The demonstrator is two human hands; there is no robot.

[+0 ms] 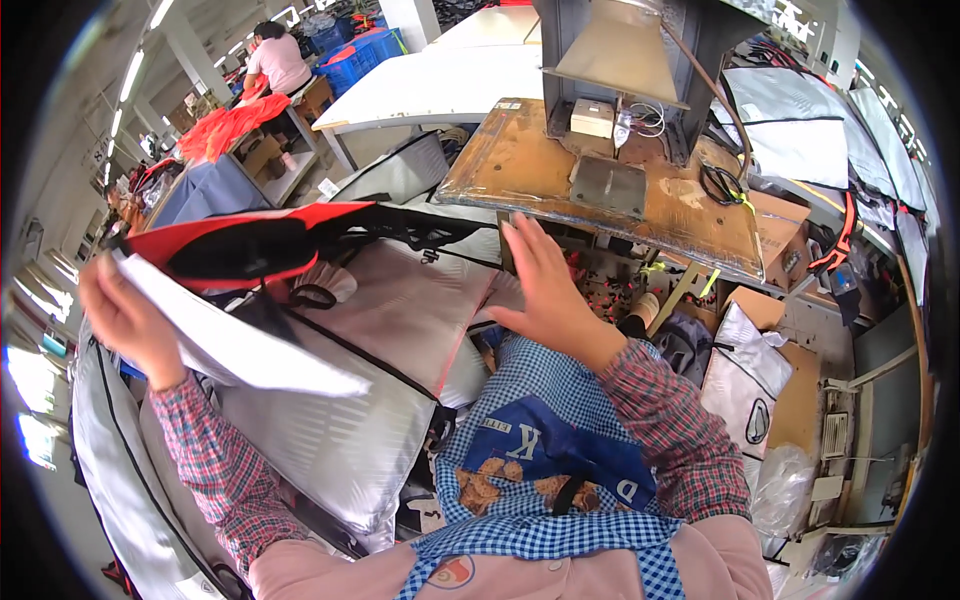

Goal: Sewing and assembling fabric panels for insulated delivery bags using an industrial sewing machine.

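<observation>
At the left, my left hand (pixel 130 318) is closed on the end of a stiff-looking white sheet (pixel 245 345), which slants down over a silver bag (pixel 330 440). Black trim edges this silver fabric. Just beyond the sheet lies a red and black piece (pixel 240 250), partly covered by it. My right hand (pixel 555 300) is raised in front of the wooden worktop, fingers stretched apart, with nothing in it. A blue checked apron (pixel 540 400) covers my lap below that hand.
A wooden worktop (pixel 490 160) carries a dark metal machine (pixel 680 80) ahead. Silver bags (pixel 745 380) lie at the right near cardboard boxes (pixel 775 225). More silver material (pixel 110 450) is piled at the left. A person (pixel 280 62) sits far off beside red fabric (pixel 225 128).
</observation>
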